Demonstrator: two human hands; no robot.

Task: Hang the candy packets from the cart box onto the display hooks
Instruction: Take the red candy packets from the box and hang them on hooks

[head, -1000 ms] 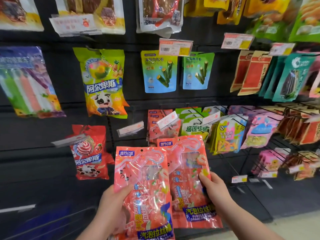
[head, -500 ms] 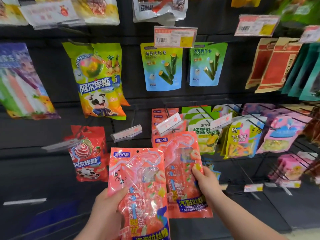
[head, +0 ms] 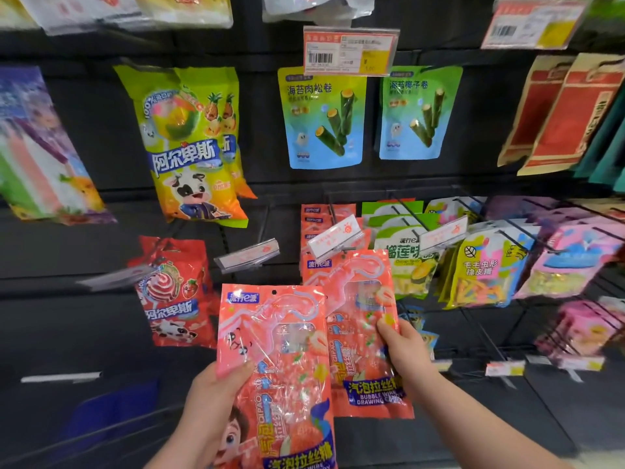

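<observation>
My left hand (head: pixel 213 397) grips a pink strawberry candy packet (head: pixel 277 360) by its left edge, low in the middle of the view. My right hand (head: pixel 404 350) holds a second, identical packet (head: pixel 358 319) by its right edge, raised so its top sits just under the price tag (head: pixel 334 236) of a display hook. Behind that tag hang several matching pink packets (head: pixel 321 214) on the same hook. The hanging hole near the top of the left packet is visible. The cart box is not clearly in view.
Dark slat wall with hooks. An unfilled hook with a price tag (head: pixel 248 255) sits left of the pink stack. Red lollipop bags (head: pixel 176 292) and yellow-green lollipop bags (head: pixel 192 143) hang left; green durian packets (head: pixel 406 252) and other candies (head: pixel 483 265) hang right. A blue cart part (head: pixel 111 411) lies lower left.
Both packets have risen toward the shelf; the right packet moved up and now reaches just under the hook's price tag. The view has come closer to the display.
</observation>
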